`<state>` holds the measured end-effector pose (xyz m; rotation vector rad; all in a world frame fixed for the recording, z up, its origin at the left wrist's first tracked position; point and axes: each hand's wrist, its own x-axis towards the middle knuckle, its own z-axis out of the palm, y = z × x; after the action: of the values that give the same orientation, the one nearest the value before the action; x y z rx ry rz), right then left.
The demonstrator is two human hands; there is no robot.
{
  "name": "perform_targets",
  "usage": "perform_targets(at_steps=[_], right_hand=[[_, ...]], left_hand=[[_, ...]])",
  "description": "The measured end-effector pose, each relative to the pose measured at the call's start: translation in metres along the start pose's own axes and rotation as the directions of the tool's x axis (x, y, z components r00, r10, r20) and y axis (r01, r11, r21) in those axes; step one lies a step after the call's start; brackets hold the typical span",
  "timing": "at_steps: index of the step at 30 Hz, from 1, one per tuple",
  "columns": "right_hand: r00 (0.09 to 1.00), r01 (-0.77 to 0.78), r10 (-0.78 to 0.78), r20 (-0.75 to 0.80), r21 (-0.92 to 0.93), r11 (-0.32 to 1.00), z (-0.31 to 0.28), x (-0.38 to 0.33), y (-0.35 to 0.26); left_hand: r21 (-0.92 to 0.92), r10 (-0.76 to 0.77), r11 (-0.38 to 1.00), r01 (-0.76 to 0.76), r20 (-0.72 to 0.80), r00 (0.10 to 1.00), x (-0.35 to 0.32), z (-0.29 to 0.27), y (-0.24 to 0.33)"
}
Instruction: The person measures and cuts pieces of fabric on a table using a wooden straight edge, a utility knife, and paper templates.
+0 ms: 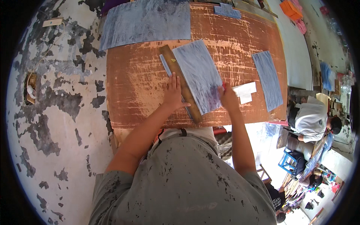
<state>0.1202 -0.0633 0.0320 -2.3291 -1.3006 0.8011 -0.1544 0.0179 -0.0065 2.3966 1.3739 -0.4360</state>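
My left hand [173,93] lies with its fingers stretched out on a long brown straightedge [189,100], thumb apart from the fingers. The straightedge slants along the left edge of a streaky blue-grey sheet [198,73]. A narrow strip of the same material [164,64] shows on the straightedge's other side. At the sheet's lower right edge my right hand [229,100] is closed round something small with a bit of red showing; the rest is hidden by the fingers. Just right of that hand are white paper pieces [245,90] in a stepped shape.
Everything lies on a scratched brown board [135,82]. A large blue-grey sheet [146,20] covers its far left, a stepped piece [227,12] its far edge, and an oblong piece [267,80] its right. A seated person [311,116] works at the right, beside a blue stool [287,162].
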Motion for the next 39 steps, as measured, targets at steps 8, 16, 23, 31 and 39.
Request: perform_targets(at_steps=[8, 16, 23, 31, 39], right_hand=[[0.957, 0.165, -0.146, 0.250, -0.056, 0.985, 0.073, -0.097, -0.002], [0.969, 0.136, -0.111, 0.219, -0.103, 0.985, 0.091, -0.107, -0.005], [0.971, 0.109, -0.082, 0.223, -0.116, 0.987, 0.091, -0.108, -0.013], [0.922, 0.040, 0.049, 0.385, -0.219, 0.975, 0.085, -0.108, -0.005], [0.911, -0.092, 0.143, 0.387, -0.147, 0.985, 0.071, -0.141, 0.016]], left_hand=[[-0.030, 0.023, 0.999, -0.025, -0.071, 0.997, 0.000, 0.008, -0.003], [-0.052, 0.020, 0.998, -0.024, -0.074, 0.997, -0.002, 0.005, 0.000], [-0.038, 0.012, 0.999, -0.013, -0.031, 0.999, -0.002, 0.000, 0.000], [0.054, -0.031, 0.998, 0.029, 0.038, 0.999, 0.002, 0.001, 0.002], [0.098, -0.057, 0.994, 0.047, 0.100, 0.993, 0.009, -0.007, 0.004]])
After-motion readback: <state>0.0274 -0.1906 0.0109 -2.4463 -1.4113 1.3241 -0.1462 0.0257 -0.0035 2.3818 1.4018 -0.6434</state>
